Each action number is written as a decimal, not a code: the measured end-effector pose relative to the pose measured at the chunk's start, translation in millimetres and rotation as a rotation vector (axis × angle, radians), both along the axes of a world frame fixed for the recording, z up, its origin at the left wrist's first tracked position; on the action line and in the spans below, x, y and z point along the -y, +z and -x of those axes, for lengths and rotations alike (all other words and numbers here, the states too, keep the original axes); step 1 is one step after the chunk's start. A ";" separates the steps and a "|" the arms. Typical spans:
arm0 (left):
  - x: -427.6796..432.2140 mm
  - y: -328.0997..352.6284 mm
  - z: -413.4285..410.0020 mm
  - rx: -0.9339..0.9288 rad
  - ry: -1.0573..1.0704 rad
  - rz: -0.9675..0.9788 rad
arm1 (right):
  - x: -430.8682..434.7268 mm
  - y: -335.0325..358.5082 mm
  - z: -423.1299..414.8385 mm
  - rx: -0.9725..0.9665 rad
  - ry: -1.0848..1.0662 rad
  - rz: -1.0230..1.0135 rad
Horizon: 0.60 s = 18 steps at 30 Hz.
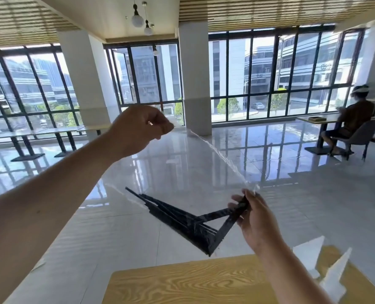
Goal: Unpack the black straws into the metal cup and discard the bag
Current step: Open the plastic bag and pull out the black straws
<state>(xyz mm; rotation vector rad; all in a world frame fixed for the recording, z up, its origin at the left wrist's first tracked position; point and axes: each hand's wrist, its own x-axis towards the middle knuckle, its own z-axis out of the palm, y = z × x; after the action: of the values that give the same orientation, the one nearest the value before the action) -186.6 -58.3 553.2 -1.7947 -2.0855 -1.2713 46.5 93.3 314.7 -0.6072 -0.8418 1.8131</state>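
Head view: clear bag (188, 172) faint around black straws (182, 221)

BODY: person, two arms in view | LEFT: left hand (138, 130) bare, left forearm (50, 205) unsleeved to frame edge (one small dark spot mid-forearm) | RIGHT: right hand (257, 222) bare, right forearm (292, 277) unsleeved to frame edge

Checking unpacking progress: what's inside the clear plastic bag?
A bundle of thin black straws lies in the lower corner of the clear plastic bag. The right hand covers some straw ends.

wood-grain tbl (182, 286) w/ white glare
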 end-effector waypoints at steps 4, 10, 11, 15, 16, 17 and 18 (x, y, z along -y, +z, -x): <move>19.1 -28.0 15.2 0.182 0.053 -0.071 | -11.4 29.1 -7.4 0.022 -0.022 -0.103; 46.5 -53.7 20.4 -0.082 0.191 -0.184 | -13.7 59.8 -11.6 0.029 -0.019 -0.181; 50.7 -57.7 21.4 -0.152 0.259 -0.181 | -14.0 63.9 -11.9 0.036 -0.024 -0.191; 62.3 -70.9 23.4 -0.274 0.313 -0.181 | -16.2 76.8 -12.2 0.053 -0.030 -0.206; 64.0 -72.2 24.1 -0.163 0.240 -0.138 | -17.3 78.6 -12.3 0.056 -0.030 -0.208; 65.6 -72.2 25.5 0.022 0.138 -0.088 | -18.5 79.9 -12.5 0.060 -0.030 -0.212; 67.4 -70.8 28.1 0.249 -0.001 -0.039 | -19.6 81.2 -12.8 0.064 -0.029 -0.218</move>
<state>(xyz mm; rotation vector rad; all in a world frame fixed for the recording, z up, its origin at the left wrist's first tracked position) -214.7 -125.7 482.4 -1.6981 -2.1624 -1.5982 59.3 112.9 396.0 -0.5364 -1.0523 1.6553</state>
